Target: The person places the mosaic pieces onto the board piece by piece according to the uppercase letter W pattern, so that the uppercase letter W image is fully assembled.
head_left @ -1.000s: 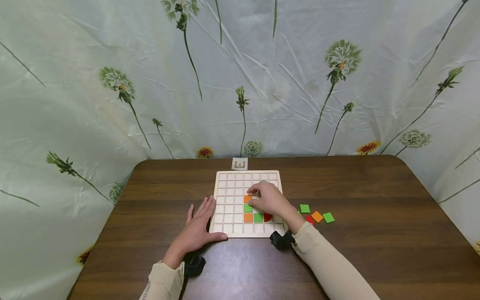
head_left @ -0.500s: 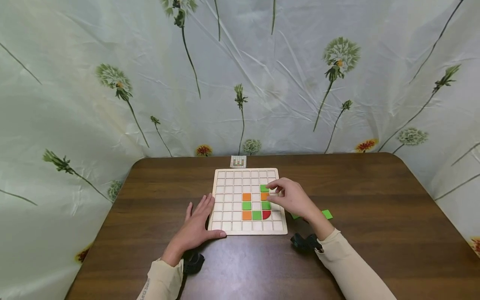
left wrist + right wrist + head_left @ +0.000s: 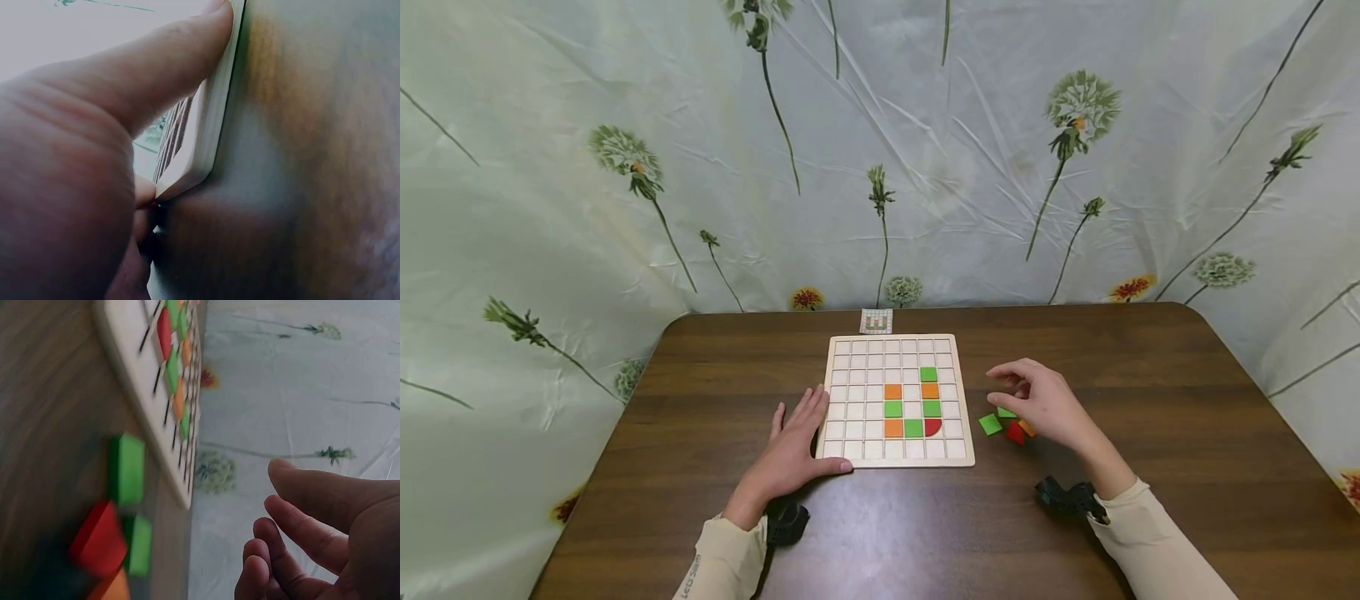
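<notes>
A square wooden grid board (image 3: 840, 454) lies on the table. Set into its cells are orange and green square tiles and one red rounded tile (image 3: 932, 427). My left hand (image 3: 790, 442) rests along the board's left side, fingers straight, its thumb over the front left corner; the left wrist view shows that thumb (image 3: 181, 56) on the rim. To the right of the board my right hand (image 3: 1041, 400) hovers with bent fingers apart, holding nothing. Loose tiles lie beneath it: a green tile (image 3: 990, 424), a red tile (image 3: 1015, 432), an orange tile (image 3: 1027, 427) and another green tile (image 3: 139, 544).
A small patterned card (image 3: 876, 322) lies just behind the board at the table's back edge. The brown wooden table (image 3: 1180, 400) reaches up to a dandelion-printed curtain (image 3: 955, 158). Black wrist straps with cameras (image 3: 1070, 497) sit at both wrists.
My right hand has drawn back from over the board to the right, above the loose tiles. A column of green and orange tiles is now uncovered. The left hand has stayed put.
</notes>
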`<action>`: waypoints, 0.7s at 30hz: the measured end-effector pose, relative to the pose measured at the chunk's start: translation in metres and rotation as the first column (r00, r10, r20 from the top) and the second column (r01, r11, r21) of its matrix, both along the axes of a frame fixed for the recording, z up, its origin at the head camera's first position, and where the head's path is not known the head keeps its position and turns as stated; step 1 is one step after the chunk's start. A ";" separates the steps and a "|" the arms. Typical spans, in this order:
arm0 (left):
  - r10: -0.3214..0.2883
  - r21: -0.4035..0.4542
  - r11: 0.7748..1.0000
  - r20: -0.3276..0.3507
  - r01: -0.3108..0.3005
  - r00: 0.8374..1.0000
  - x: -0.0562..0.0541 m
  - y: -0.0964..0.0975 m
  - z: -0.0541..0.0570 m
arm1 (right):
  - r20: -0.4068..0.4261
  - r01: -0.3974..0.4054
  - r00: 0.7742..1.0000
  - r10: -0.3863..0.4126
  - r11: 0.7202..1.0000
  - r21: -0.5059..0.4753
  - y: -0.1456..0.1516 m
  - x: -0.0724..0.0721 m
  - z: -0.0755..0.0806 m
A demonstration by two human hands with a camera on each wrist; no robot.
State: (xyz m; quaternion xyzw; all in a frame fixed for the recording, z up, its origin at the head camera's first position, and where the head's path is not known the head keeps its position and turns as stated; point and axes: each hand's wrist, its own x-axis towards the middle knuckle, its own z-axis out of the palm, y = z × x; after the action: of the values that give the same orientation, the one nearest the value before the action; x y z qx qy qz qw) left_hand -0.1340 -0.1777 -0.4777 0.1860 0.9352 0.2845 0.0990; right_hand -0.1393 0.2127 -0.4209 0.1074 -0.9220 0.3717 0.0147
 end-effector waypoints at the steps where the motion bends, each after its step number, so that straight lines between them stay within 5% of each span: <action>1: -0.001 0.001 1.000 -0.001 0.001 1.000 0.000 0.000 0.000 | 0.004 0.003 1.000 -0.003 1.000 0.001 0.004 0.001 -0.001; 21: 0.005 -0.006 1.000 0.000 -0.005 1.000 0.002 0.001 0.002 | 0.121 -0.018 0.993 0.014 0.999 0.033 0.028 -0.001 -0.023</action>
State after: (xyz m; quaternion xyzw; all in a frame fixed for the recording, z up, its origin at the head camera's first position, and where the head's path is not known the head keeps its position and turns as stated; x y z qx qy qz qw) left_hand -0.1324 -0.1766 -0.4755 0.1833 0.9365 0.2820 0.0991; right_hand -0.1405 0.2409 -0.4437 0.0921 -0.9265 0.3619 -0.0459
